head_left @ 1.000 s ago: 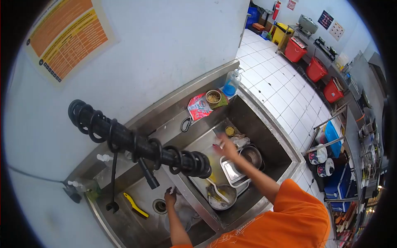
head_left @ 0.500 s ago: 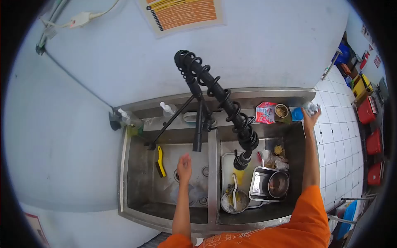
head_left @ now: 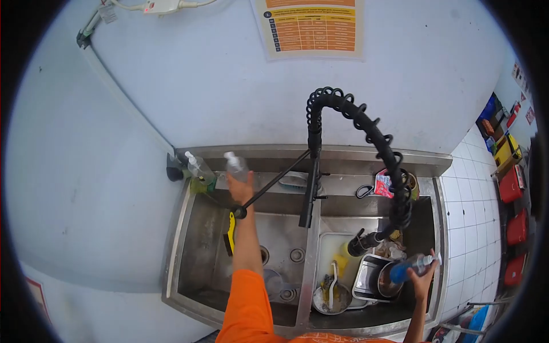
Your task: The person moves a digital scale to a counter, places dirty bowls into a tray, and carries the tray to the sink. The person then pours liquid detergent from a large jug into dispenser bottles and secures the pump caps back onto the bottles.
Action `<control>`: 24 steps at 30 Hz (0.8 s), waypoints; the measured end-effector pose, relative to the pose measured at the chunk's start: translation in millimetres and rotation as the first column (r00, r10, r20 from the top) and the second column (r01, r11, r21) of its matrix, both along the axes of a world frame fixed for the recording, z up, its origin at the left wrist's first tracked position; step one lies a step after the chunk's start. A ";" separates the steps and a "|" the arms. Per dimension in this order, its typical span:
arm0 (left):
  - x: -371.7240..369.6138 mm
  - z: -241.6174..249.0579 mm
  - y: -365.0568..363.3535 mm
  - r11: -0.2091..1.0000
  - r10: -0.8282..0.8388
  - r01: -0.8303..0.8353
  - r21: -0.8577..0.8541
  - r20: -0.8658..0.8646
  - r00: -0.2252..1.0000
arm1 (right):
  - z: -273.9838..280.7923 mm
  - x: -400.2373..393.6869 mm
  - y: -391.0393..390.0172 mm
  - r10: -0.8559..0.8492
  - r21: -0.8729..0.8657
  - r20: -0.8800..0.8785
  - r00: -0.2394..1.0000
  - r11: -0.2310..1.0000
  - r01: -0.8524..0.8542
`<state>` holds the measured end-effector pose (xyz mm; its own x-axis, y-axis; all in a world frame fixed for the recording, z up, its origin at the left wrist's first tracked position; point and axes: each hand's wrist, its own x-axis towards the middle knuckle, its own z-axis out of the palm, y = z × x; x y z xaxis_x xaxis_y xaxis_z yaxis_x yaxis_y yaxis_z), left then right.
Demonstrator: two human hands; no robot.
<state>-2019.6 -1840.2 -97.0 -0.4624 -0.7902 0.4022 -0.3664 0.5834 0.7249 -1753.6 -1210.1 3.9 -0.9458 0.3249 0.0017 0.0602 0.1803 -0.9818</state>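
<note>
My left hand (head_left: 240,186) is wrapped around the lower part of a clear pump bottle (head_left: 235,164) on the sink's back ledge. In my right hand (head_left: 422,281) is a bottle of blue liquid (head_left: 405,270), tilted on its side with its white top to the right. It hangs above the right basin, over a metal pot (head_left: 386,287) in a rectangular metal pan (head_left: 366,277). Left of my left hand stands another pump bottle (head_left: 200,168) with green liquid at its bottom. A yellow-handled brush (head_left: 231,226) rests in the left basin, below that hand.
A black spring-hose faucet (head_left: 377,137) arches over the double sink (head_left: 306,280), its side arm crossing near my left wrist. A bowl (head_left: 331,300) holding a white-handled utensil sits in the right basin. A red-and-white packet (head_left: 383,182) lies on the back ledge.
My left hand has moved from over the left basin up to the clear pump bottle. My right hand has brought the blue bottle from the back right corner forward over the right basin. The view has shifted.
</note>
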 end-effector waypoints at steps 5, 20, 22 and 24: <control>4.9 14.1 -84.9 0.977 -0.015 -0.041 0.210 0.257 0.966 | 0.3 44.6 -42.0 0.033 -0.048 0.077 0.996 0.998 -0.029; 333.2 116.1 332.6 0.120 -0.946 0.789 0.602 -0.171 0.275 | 50.2 161.9 -28.6 -0.012 -0.033 -0.042 0.999 0.999 0.011; 367.2 151.7 400.6 -0.144 -0.975 0.849 0.508 -0.218 -0.034 | 51.2 201.4 -17.7 0.017 -0.169 -0.060 0.998 0.985 -0.027; 399.6 184.3 462.1 -0.358 -0.933 0.866 0.349 -0.164 -0.319 | 70.9 246.8 -2.8 0.047 -0.089 -0.081 0.996 0.995 -0.054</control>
<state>-1620.1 -1378.1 87.3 -0.6913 0.7018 0.1718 0.3440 0.1105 0.9325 -1506.9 -1212.9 74.8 -0.9591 0.2786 0.0495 -0.0251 0.0907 -0.9956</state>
